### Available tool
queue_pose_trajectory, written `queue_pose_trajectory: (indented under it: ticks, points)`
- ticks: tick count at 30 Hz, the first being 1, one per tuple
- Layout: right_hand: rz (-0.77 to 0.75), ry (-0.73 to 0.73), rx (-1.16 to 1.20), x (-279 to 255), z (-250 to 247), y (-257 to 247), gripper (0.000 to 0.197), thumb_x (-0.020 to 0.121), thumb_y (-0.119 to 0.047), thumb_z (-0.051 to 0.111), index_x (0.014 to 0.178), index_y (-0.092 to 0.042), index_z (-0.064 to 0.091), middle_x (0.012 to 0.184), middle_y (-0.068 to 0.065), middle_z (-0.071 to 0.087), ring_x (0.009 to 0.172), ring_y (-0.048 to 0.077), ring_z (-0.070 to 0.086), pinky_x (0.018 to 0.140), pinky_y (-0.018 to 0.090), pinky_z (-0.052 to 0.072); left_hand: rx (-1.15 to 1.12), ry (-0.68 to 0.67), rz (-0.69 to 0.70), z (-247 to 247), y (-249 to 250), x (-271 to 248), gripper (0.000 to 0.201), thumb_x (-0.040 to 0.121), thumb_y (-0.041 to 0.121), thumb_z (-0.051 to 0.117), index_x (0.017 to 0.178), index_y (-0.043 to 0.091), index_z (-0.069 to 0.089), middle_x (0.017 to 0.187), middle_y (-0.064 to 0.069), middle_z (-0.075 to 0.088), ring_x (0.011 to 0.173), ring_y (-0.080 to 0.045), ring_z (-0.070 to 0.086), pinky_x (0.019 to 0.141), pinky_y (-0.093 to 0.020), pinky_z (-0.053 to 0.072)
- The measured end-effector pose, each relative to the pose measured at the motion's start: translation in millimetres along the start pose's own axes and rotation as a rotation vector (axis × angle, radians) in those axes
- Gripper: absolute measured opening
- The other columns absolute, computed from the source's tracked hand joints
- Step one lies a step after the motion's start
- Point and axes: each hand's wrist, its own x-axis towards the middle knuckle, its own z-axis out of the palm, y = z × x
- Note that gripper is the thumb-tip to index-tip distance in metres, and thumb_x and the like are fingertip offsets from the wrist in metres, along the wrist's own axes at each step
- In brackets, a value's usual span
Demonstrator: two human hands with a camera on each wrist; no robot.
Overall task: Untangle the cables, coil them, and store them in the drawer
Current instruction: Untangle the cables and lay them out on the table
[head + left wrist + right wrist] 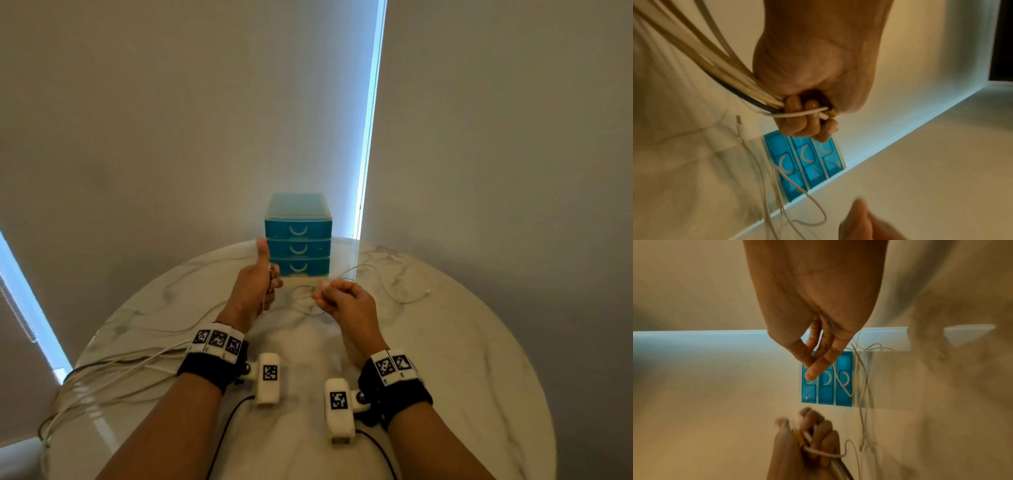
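Note:
My left hand (265,279) has its fingers curled tight round a bundle of white cables and one dark cable (719,71), thumb pointing up, just in front of the blue three-drawer unit (298,240). The bundle trails back past my wrist and off the table's left edge (102,373). To the right, my right hand (322,291) pinches a thin white cable (839,381) between thumb and fingers. That cable loops over the table to a loose connector end (427,292). All three drawers are closed. In the right wrist view, the left hand (813,434) shows below, blurred.
The round marble table (462,359) stands in a corner, with walls close behind the drawer unit. Another white connector (739,121) lies on the table to the left of the unit. A dark lead (226,428) runs from the wrist cameras toward my body.

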Motion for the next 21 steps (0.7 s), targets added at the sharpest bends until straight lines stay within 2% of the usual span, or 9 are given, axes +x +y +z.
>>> queue_pose_trajectory:
  ticks: [3,6,9,12,14,15,18,19,21]
  points:
    - [0.105,0.018,-0.041,5.1,-9.4,5.1,0.015,0.099,-0.002,0.07,0.113,0.003,0.071,0.097,0.017,0.079,0.088,0.025,0.077,0.086,0.035,0.064,-0.397,0.079,-0.04,-25.7,-0.2,8.3,0.07,0.091,0.091,0.033,0.078,0.024,0.05,0.059,0.006,0.041,0.039,-0.008,0.028,0.037,-0.02,0.021]
    - [0.17,-0.04,-0.196,8.3,-6.0,10.4,0.015,0.1,-0.004,0.069,0.113,0.002,0.074,0.105,0.021,0.079,0.089,0.027,0.078,0.09,0.042,0.062,-0.597,0.108,-0.054,-41.9,-7.8,8.4,0.069,0.091,0.091,0.03,0.079,0.025,0.048,0.061,0.007,0.04,0.042,-0.009,0.03,0.037,-0.021,0.023]
    - [0.144,-0.151,-0.365,7.3,10.0,6.6,0.014,0.1,-0.007,0.07,0.11,-0.002,0.078,0.111,0.016,0.08,0.091,0.026,0.08,0.087,0.042,0.063,-0.706,0.169,-0.077,-47.1,-16.4,6.0,0.071,0.093,0.089,0.026,0.08,0.023,0.046,0.06,0.006,0.039,0.046,-0.011,0.032,0.042,-0.023,0.026]
    - [0.038,-0.23,-0.506,5.6,34.5,-5.2,0.013,0.101,-0.011,0.07,0.109,-0.01,0.08,0.108,0.006,0.082,0.096,0.02,0.08,0.081,0.031,0.065,-0.789,0.202,-0.076,-49.5,-18.6,6.6,0.072,0.091,0.091,0.027,0.08,0.022,0.044,0.06,0.004,0.038,0.048,-0.013,0.034,0.045,-0.026,0.031]
    - [-0.051,-0.287,-0.733,12.8,52.1,-4.8,0.011,0.101,-0.015,0.072,0.107,-0.018,0.08,0.108,-0.002,0.08,0.1,0.017,0.077,0.082,0.028,0.065,-0.832,0.216,-0.067,-52.5,-19.9,7.7,0.072,0.09,0.092,0.028,0.08,0.022,0.044,0.061,0.004,0.039,0.048,-0.015,0.037,0.046,-0.026,0.035]
    - [-0.105,-0.337,-0.915,19.9,60.1,-1.5,0.011,0.1,-0.018,0.073,0.107,-0.023,0.079,0.111,-0.006,0.078,0.103,0.015,0.075,0.088,0.031,0.064,-0.843,0.211,-0.066,-54.0,-20.6,7.8,0.073,0.089,0.093,0.028,0.08,0.022,0.044,0.061,0.004,0.039,0.048,-0.014,0.038,0.044,-0.026,0.034]
    - [-0.176,-0.519,-1.477,39.5,80.9,8.8,0.03,0.094,-0.022,0.077,0.122,-0.031,0.071,0.127,-0.01,0.066,0.116,0.014,0.063,0.106,0.039,0.055,-0.832,0.145,-0.052,-57.4,-21.8,8.2,0.074,0.088,0.094,0.027,0.083,0.022,0.045,0.063,0.004,0.042,0.043,-0.01,0.033,0.037,-0.021,0.023]
    - [-0.184,-0.552,-1.594,44.3,86.2,9.1,0.034,0.093,-0.021,0.078,0.124,-0.031,0.07,0.126,-0.009,0.064,0.115,0.015,0.061,0.106,0.039,0.054,-0.82,0.13,-0.043,-58.0,-21.7,8.9,0.074,0.088,0.094,0.028,0.084,0.022,0.046,0.063,0.004,0.043,0.042,-0.01,0.031,0.036,-0.02,0.02]
    - [-0.207,-0.601,-1.767,51.0,91.7,8.2,0.024,0.092,-0.022,0.078,0.112,-0.031,0.07,0.114,-0.007,0.064,0.107,0.017,0.062,0.101,0.038,0.056,-0.789,0.121,-0.032,-58.8,-22.3,11.0,0.074,0.088,0.093,0.029,0.086,0.022,0.049,0.064,0.004,0.045,0.04,-0.009,0.029,0.036,-0.019,0.019]
